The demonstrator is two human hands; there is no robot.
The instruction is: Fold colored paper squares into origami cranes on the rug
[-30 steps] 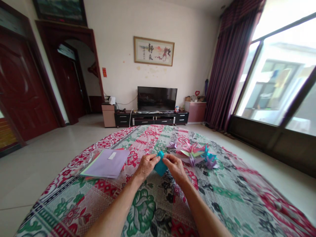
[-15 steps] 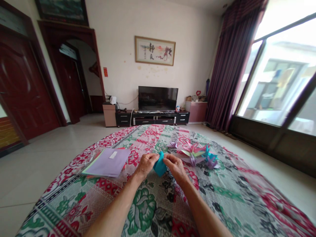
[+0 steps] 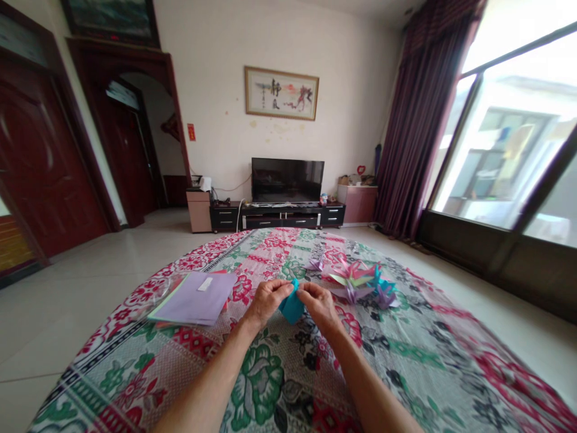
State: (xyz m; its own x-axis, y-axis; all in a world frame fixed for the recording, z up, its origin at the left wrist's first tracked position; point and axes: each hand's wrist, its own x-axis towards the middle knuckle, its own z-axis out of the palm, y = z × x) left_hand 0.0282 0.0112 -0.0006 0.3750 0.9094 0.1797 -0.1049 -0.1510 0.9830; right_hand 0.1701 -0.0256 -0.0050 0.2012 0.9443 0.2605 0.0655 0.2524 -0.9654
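Observation:
Between my two hands is a small piece of folded blue paper (image 3: 292,308), held up over the middle of the table. My left hand (image 3: 269,299) pinches its upper left side between thumb and fingers. On the other side, my right hand (image 3: 318,300) pinches the upper right edge the same way. The paper's top end pokes up between the fingertips, and its wider part hangs below them. The fingers hide some of its folds. Just right of my right hand lie several folded paper cranes (image 3: 354,279) in pink, green, purple and blue.
A stack of coloured paper sheets (image 3: 192,304), purple on top with a white label, lies to the left beside clear plastic wrapping. The round table wears a flowered tablecloth (image 3: 259,385). Beyond it stand a television (image 3: 287,180) and a low black cabinet (image 3: 282,216).
Both hands keep their pinch on the blue paper, and the fingertips have shifted very slightly at its top. The view has moved a little; the cranes and the sheets lie as before.

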